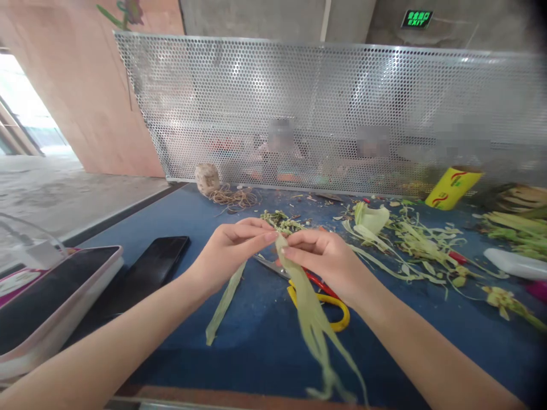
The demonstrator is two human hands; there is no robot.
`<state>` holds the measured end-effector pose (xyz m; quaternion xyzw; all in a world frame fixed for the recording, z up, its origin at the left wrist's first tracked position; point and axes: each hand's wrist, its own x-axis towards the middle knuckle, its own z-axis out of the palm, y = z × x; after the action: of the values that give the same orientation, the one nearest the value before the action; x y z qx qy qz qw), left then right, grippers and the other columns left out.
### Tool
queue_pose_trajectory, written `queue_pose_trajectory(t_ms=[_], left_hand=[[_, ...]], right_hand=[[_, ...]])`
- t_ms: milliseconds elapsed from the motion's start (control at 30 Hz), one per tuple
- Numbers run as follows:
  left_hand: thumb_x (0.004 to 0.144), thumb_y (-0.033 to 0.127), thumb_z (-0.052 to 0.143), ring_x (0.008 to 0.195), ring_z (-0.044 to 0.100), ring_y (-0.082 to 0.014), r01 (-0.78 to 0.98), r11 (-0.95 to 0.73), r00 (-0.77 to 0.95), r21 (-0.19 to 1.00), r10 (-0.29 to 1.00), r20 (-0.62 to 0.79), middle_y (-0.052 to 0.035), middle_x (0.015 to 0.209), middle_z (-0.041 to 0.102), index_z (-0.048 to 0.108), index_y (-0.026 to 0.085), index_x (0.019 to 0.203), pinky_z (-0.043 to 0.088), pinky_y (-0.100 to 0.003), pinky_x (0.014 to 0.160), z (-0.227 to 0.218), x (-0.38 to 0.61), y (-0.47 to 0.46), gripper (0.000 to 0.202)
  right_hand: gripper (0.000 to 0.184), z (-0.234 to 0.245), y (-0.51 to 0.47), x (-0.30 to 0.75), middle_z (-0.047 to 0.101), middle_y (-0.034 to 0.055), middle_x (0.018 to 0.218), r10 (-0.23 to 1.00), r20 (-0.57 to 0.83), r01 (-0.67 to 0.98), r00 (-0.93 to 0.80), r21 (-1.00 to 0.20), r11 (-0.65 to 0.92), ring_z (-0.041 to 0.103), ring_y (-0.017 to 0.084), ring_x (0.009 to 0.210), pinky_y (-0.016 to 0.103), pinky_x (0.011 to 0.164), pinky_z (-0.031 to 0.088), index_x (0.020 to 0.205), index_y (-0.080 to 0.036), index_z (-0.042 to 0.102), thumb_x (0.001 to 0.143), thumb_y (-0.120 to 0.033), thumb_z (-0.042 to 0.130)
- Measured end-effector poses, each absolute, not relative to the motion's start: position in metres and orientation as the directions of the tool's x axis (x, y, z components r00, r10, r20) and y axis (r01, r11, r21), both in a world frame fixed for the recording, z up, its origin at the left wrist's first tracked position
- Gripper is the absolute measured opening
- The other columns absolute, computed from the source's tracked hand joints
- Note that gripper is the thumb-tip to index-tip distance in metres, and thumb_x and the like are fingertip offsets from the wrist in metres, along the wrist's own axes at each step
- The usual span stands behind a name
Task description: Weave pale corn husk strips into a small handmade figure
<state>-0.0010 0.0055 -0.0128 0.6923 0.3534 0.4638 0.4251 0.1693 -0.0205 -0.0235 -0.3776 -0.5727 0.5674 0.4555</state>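
Above mid desk [179, 219], left hand [226, 250] and right hand [329, 259] each pinch the top of a leaf [305, 296], fingertips nearly touching. Its split strips hang toward the near edge. Scissors [344, 313] lie just under the right hand. Phone [158, 262] left, scraps [410, 245] right, twine [207, 177] far left.

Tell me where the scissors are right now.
Head view, centre: the scissors lie on the blue table under the right hand, partly hidden by the leaf strips it pinches.

Black phone [160, 259], twine ball [207, 177] and yellow bottle [453, 188] lie on the blue table [256, 347].
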Motion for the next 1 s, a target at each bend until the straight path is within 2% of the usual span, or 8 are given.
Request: queue_pose_trajectory(t_ms=[100,233,367,500,633,800,900,1000], left_hand=[[0.075,0.036,0.053,0.081,0.058,-0.0181,0.344,-0.424,0.388,0.838,0.877,0.284,-0.0044,0.085,0.066,0.068,0.021,0.083,0.046,-0.028,0.070,-0.010,-0.016,0.025,0.023],[0.068,0.044,0.056,0.084,0.059,-0.0226,0.745,-0.416,0.384,0.522,0.907,0.176,-0.0048,0.090,0.067,0.056,0.023,0.110,0.045,-0.033,0.074,-0.025,-0.036,0.058,0.047],[0.067,0.042,0.056,0.087,0.058,-0.0233,0.818,-0.388,0.385,0.425,0.918,0.098,-0.0072,0.092,0.067,0.047,0.016,0.120,0.044,-0.033,0.077,-0.048,-0.041,0.076,0.060],[0.067,0.035,0.056,0.079,0.061,-0.0208,0.783,-0.404,0.419,0.472,0.904,0.080,-0.0055,0.079,0.069,0.052,0.013,0.113,0.045,-0.032,0.077,-0.053,-0.036,0.075,0.052],[0.068,0.034,0.055,0.073,0.061,-0.0202,0.727,-0.375,0.343,0.575,0.924,0.169,-0.0053,0.077,0.068,0.061,0.016,0.099,0.048,-0.033,0.071,-0.039,-0.031,0.064,0.036],[0.069,0.031,0.059,0.060,0.059,-0.0145,0.337,-0.307,0.347,0.890,0.919,0.185,-0.0041,0.069,0.065,0.067,0.016,0.078,0.049,-0.025,0.056,-0.022,-0.017,0.038,0.019],[0.066,0.025,0.063,0.053,0.055,-0.0110,0.194,-0.278,0.352,0.941,0.915,0.198,-0.0022,0.062,0.064,0.066,0.015,0.070,0.048,-0.022,0.052,-0.019,-0.003,0.019,0.011],[0.065,0.021,0.066,0.051,0.055,-0.0103,0.105,-0.247,0.347,0.963,0.917,0.198,-0.0017,0.061,0.064,0.065,0.015,0.076,0.047,-0.020,0.047,-0.020,0.009,0.004,0.013]], right_hand=[[0.012,-0.024,-0.016,0.180,0.067,0.0009,0.071,0.974,0.054,-0.110,-0.221,-0.994,0.030,0.065,0.015,0.070,0.025,0.064,0.051,0.073,-0.019,0.064,0.065,-0.028,0.067],[0.013,-0.030,-0.008,0.194,0.067,0.0009,0.070,0.986,-0.033,-0.166,-0.161,-0.984,-0.060,0.063,0.012,0.065,0.021,0.058,0.050,0.071,-0.019,0.065,0.064,-0.030,0.068],[0.012,-0.037,-0.005,0.196,0.067,0.0016,0.067,0.979,-0.102,-0.212,-0.176,-0.967,-0.139,0.061,0.010,0.058,0.018,0.051,0.048,0.072,-0.017,0.063,0.066,-0.027,0.067],[0.012,-0.037,-0.007,0.192,0.066,0.0010,0.065,0.979,-0.120,-0.204,-0.167,-0.967,-0.154,0.061,0.009,0.058,0.017,0.052,0.048,0.072,-0.016,0.060,0.068,-0.026,0.065],[0.016,-0.034,-0.009,0.192,0.065,-0.0012,0.064,0.982,-0.107,-0.224,-0.156,-0.964,-0.141,0.064,0.012,0.068,0.019,0.056,0.049,0.070,-0.017,0.054,0.066,-0.025,0.067],[0.020,-0.040,-0.008,0.190,0.066,0.0018,0.068,0.992,-0.003,-0.147,-0.129,-0.989,-0.022,0.065,0.016,0.070,0.026,0.059,0.049,0.070,-0.018,0.051,0.065,-0.030,0.066],[0.021,-0.045,-0.008,0.185,0.066,0.0023,0.066,0.991,0.089,-0.063,-0.098,-0.995,0.083,0.064,0.018,0.067,0.029,0.060,0.048,0.066,-0.018,0.050,0.065,-0.033,0.065],[0.021,-0.046,-0.011,0.178,0.064,0.0016,0.063,0.989,0.138,0.029,-0.049,-0.990,0.140,0.061,0.016,0.060,0.028,0.056,0.046,0.064,-0.018,0.050,0.064,-0.033,0.065]])
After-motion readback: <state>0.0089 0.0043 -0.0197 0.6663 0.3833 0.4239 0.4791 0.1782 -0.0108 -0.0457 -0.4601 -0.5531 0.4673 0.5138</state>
